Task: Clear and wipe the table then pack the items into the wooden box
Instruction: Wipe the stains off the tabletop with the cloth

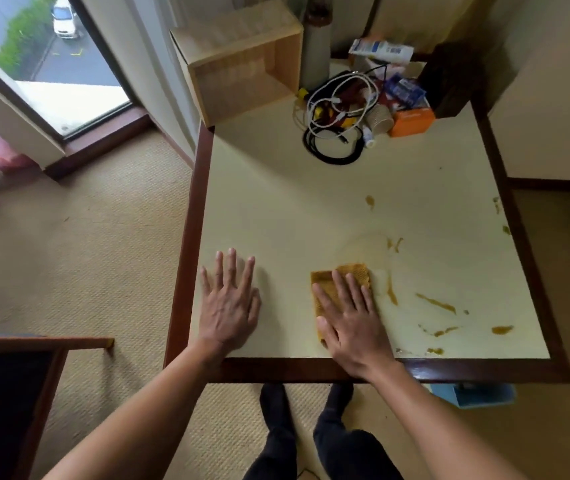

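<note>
My right hand [351, 320] lies flat with straight fingers on a mustard-yellow cloth [354, 273], pressing it onto the cream table top [311, 202] near the front edge. My left hand [229, 303] rests flat and spread on the table at the front left, holding nothing. Brown smears [437, 303] streak the surface to the right of the cloth. An open wooden box [242, 60] lies on its side at the table's far left corner. Tangled cables [337, 112], a paper cup [378, 120] and an orange box [411, 122] are heaped at the far middle.
A dark wooden rim [186, 237] frames the table. A dark chair [9, 393] stands at the lower left on the carpet. A grey cylinder [315, 50] and a dark woven object [449, 77] stand at the far edge. A blue bin [474, 394] sits under the table's right front.
</note>
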Demonstrator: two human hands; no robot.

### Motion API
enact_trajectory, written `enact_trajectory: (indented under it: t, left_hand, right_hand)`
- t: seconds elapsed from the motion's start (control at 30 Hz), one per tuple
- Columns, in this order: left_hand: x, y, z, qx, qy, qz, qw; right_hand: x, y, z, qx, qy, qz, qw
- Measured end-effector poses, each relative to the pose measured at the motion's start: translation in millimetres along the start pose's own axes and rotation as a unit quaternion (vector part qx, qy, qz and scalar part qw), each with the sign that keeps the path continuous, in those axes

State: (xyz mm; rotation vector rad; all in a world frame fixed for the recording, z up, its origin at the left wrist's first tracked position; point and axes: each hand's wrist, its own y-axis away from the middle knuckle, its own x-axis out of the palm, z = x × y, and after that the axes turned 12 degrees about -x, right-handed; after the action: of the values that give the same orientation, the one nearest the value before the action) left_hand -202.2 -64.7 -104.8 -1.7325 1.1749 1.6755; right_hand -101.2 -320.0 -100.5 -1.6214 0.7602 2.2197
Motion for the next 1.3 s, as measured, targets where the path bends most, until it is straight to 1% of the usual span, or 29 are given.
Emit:
enact_trajectory:
  t: [0.1,0.13,0.17,0.2,0.27,0.33,0.37,0.43,0.5,0.63,0.7,0.77,0.8,0.83,0.93,1.0,1.03,1.1,1.2,1.23,1.3]
  left_hand:
    - [-2,5,-40,0.035,0.030,0.010,0.999]
    - [-2,3,-54,0.039,0.037,0.014,0.998]
    - [0,-1,-66,0.038,0.043,0.017,0.998]
    - [1,-5,-77,0.032,0.046,0.020,0.998]
    - [8,-13,-94,0.010,0.051,0.024,0.998]
    - [15,-16,-105,-0.010,0.044,0.017,0.999]
    - [17,-16,-106,-0.015,0.039,0.012,0.999]
    - [18,-15,-108,-0.018,0.034,0.009,0.999]
    - [17,-14,-109,-0.020,0.031,0.008,0.999]
    - [16,-15,-111,-0.021,0.025,0.014,0.999]
    - [17,-15,-110,-0.019,0.022,0.010,1.000]
    - [18,-16,-110,-0.017,0.021,0.006,1.000]
    - [18,-16,-109,-0.017,0.022,0.005,1.000]
    - [19,-16,-108,-0.017,0.022,0.005,1.000]
    - [20,-16,-107,-0.015,0.021,0.000,1.000]
    - [20,-16,-108,-0.013,0.022,-0.002,1.000]
    - [21,-16,-108,-0.010,0.021,-0.004,1.000]
    - [21,-17,-108,-0.010,0.015,-0.008,1.000]
    - [21,-17,-108,-0.011,0.010,-0.006,1.000]
    - [21,-17,-108,-0.011,0.007,-0.004,1.000]
    - [21,-17,-108,-0.012,0.004,0.001,1.000]
  right_hand:
    - [-11,17,-48,0.127,-0.012,-0.012,0.992]
    - [-12,19,-51,0.157,-0.016,-0.017,0.987]
    - [-11,19,-47,0.167,-0.014,-0.022,0.986]
    - [-8,20,-40,0.153,-0.007,-0.022,0.988]
    - [-2,26,-27,0.083,0.003,-0.015,0.996]
    - [-7,30,-38,0.026,-0.001,-0.008,1.000]
    - [-13,27,-49,0.015,-0.003,-0.003,1.000]
    - [-24,11,-77,0.028,-0.002,0.007,1.000]
    - [-34,-17,-107,0.063,-0.003,-0.007,0.998]
    - [-68,-102,-167,0.087,0.011,-0.020,0.996]
    - [-85,-147,-183,0.111,-0.003,-0.019,0.994]
    - [-91,-180,-177,0.131,-0.008,-0.026,0.991]
    - [-90,-186,-165,0.117,-0.009,-0.026,0.993]
    - [-86,-185,-148,0.082,-0.006,-0.021,0.996]
    - [-68,-146,-100,-0.067,0.012,0.013,0.998]
    - [-63,-124,-101,-0.131,0.013,0.032,0.991]
    - [-64,-123,-112,-0.139,0.016,0.037,0.989]
    - [-72,-138,-142,-0.100,0.032,0.021,0.994]
    - [-93,-176,-173,0.018,0.016,0.000,1.000]
    - [-94,-183,-171,0.042,0.011,-0.006,0.999]
    - [-86,-181,-146,0.038,0.002,-0.017,0.999]
